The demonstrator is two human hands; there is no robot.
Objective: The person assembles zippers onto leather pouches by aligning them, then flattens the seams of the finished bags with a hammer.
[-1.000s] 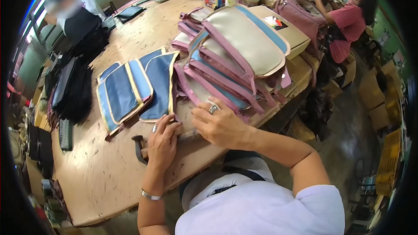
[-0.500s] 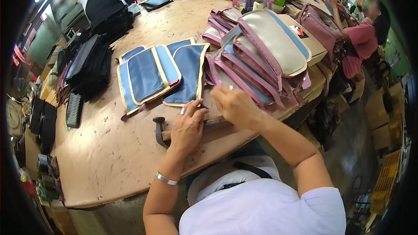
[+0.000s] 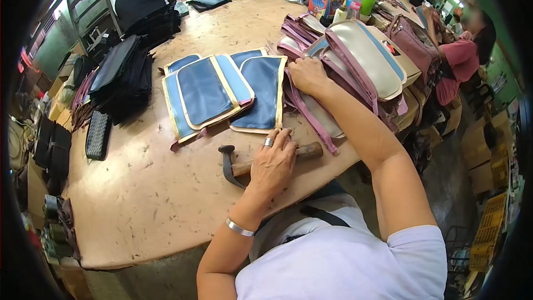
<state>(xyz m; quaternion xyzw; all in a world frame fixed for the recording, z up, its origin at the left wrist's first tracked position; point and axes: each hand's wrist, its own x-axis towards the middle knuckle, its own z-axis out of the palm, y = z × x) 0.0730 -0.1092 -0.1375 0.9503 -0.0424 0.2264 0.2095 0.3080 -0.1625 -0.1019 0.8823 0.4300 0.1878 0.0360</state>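
My left hand (image 3: 273, 162) lies over the wooden handle of a hammer (image 3: 308, 151), fingers stretched and a little apart. Its fingertips reach the lower corner of a dark blue bag piece with yellow edging (image 3: 262, 91). The hammer's dark metal head (image 3: 227, 166) sticks out to the left of the hand. My right hand (image 3: 309, 75) is closed at the left side of a stack of cream and light blue bags with pink trim (image 3: 363, 58), its fingers on the edge of one pink-trimmed bag (image 3: 313, 112). The fingertips there are partly hidden.
Beside the dark blue piece lie more blue bag pieces (image 3: 202, 91). A stack of black pieces (image 3: 119, 80) stands at the left table edge. A cardboard box (image 3: 410, 58) and a mauve bag (image 3: 413, 41) sit behind the cream bags. Two other people are at the far side and right.
My right hand has moved from above the hammer to the pink-trimmed stack, further up. The view has shifted, and more of the hammer handle shows. My left hand stays by the blue piece's corner.
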